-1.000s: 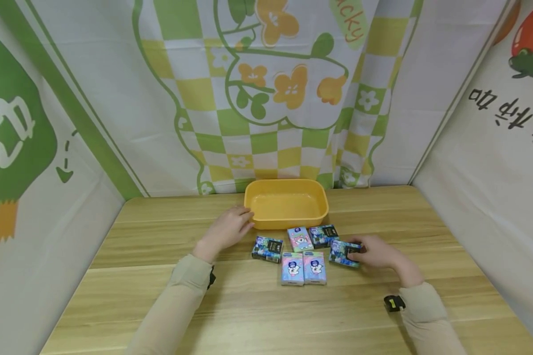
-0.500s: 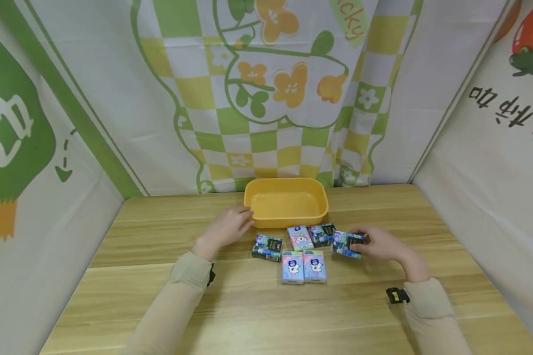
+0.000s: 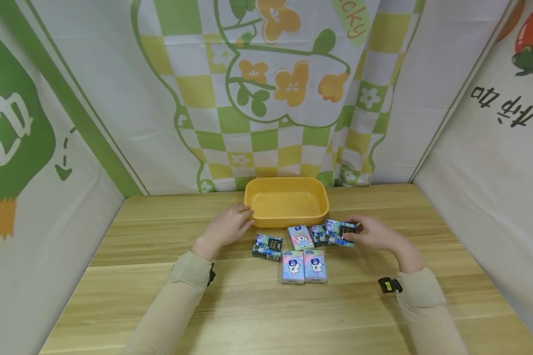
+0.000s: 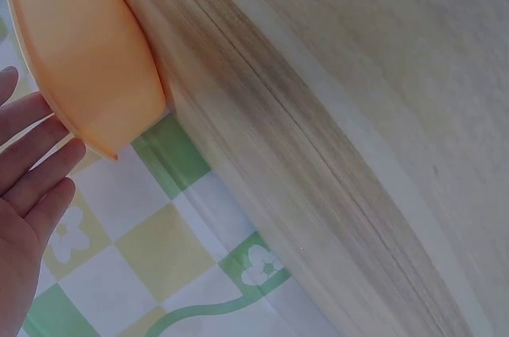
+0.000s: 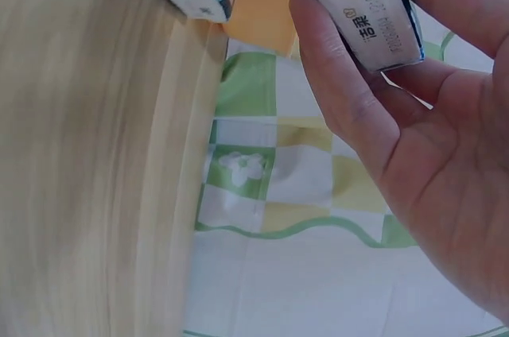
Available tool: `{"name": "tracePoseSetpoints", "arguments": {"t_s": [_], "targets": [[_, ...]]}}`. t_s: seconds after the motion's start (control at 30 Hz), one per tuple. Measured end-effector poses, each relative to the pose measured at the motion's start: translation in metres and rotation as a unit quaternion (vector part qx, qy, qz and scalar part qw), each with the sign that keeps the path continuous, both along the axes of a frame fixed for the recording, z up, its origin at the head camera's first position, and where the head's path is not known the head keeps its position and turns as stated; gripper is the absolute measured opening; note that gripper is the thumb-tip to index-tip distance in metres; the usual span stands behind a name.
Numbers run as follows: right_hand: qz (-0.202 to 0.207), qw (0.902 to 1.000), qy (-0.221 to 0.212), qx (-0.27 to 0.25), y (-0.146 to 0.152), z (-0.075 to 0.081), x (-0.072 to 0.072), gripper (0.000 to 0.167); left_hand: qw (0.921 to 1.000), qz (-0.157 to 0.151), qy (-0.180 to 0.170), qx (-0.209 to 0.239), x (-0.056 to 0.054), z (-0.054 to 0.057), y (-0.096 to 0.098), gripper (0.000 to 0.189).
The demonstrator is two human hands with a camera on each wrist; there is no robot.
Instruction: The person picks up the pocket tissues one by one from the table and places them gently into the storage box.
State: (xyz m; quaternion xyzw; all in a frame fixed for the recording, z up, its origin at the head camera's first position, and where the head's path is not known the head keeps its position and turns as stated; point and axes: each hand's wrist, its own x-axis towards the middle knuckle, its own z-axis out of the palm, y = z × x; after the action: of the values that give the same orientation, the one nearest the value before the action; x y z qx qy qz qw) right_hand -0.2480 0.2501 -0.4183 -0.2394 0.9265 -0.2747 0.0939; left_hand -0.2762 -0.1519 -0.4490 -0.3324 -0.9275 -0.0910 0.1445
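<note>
My right hand (image 3: 375, 232) pinches a dark blue floral pack of pocket tissues (image 3: 337, 231) between thumb and fingers. Held tilted, the pack overlaps a similar tissue pack (image 3: 318, 236) by the yellow tub (image 3: 288, 222); its pale printed end shows in the right wrist view. My left hand (image 3: 225, 228) has its fingertips at the tub's left rim, fingers fairly straight in the left wrist view. In front of the tub lie a pink-and-blue tissue pack (image 3: 300, 238), two more side by side (image 3: 292, 267), and another dark floral pack (image 3: 267, 246).
The wooden table (image 3: 169, 305) ends at the back against a green-and-yellow checked cloth (image 3: 288, 143). White printed cloths (image 3: 479, 162) hang along both sides. The tub stands at the table's back edge, its inside bare.
My right hand has lifted the dark floral tissue pack and brought it up and left, closer to the tub. The left hand stays at the tub's rim.
</note>
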Motion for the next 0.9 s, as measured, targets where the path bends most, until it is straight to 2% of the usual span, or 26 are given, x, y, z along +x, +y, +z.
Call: {"name": "tracePoseSetpoints", "arguments": {"t_s": [0.27,0.53,0.73,0.9], "targets": [[0.009,0.9998,0.019,-0.005,-0.011,0.003,-0.010,0.041,1.0000,0.001,-0.002,0.000,0.000,0.001,0.001,0.032],[-0.005,0.9999,-0.005,-0.010,-0.025,0.010,-0.019,0.043,1.0000,0.003,-0.009,0.000,0.000,0.001,0.000,0.032],[-0.004,0.9998,-0.007,-0.017,-0.035,0.017,-0.027,0.047,0.9999,0.001,-0.012,0.002,0.000,0.000,-0.001,0.032],[-0.001,0.9997,0.016,-0.016,-0.044,0.019,-0.034,0.046,0.9999,0.002,-0.015,0.004,0.001,0.000,0.000,0.032]]}}
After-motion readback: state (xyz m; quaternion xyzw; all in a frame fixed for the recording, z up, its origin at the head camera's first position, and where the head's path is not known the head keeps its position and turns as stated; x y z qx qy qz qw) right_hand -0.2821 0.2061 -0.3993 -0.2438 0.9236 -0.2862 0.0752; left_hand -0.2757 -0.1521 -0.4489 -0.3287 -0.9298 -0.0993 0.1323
